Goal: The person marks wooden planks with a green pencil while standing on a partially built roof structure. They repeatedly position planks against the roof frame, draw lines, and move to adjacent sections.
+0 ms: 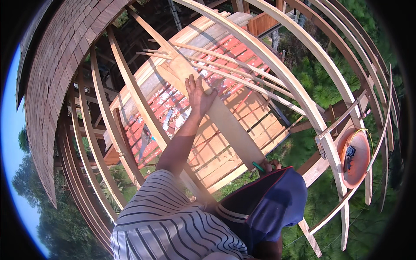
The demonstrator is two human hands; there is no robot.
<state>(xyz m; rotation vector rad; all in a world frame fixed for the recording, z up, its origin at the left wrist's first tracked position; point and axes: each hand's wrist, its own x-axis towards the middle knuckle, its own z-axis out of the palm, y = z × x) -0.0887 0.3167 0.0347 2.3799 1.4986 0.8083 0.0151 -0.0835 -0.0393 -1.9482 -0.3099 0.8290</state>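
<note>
"Board [236, 130]: where is it?"

"In front of the person, slanting from the pale timbers at the upper left down to the raised knee at the lower right. It is flat, long and light brown."

"And the left hand [200, 97]?"

"On the upper half of the board, back of the hand up, fingers spread over its face and the thumb out toward its right edge. I cannot tell whether any fingertip hooks under an edge."

"The right hand [271, 165]?"

"At the board's lower end, just beside a slim green thing [258, 166]. The trousers [277, 195] hide much of it, so I cannot tell whether it is pinching the green thing, the board, or both."

"What lies below?"

"A lower roof. Its middle has red tiles [162, 102] with whitish patches; bare planks [221, 160] run along its edge nearest the person."

"And around them?"

"Long curved-looking rafters [299, 86] on both sides, brown shingles [73, 47] at the upper left, and green trees [323, 93] beyond the rafters on the right."

"Anything by the rafters there?"

"An orange bowl [359, 171], tilted, with a dark tool [349, 156] inside near its left rim. The tool's kind is too small to make out."
</note>
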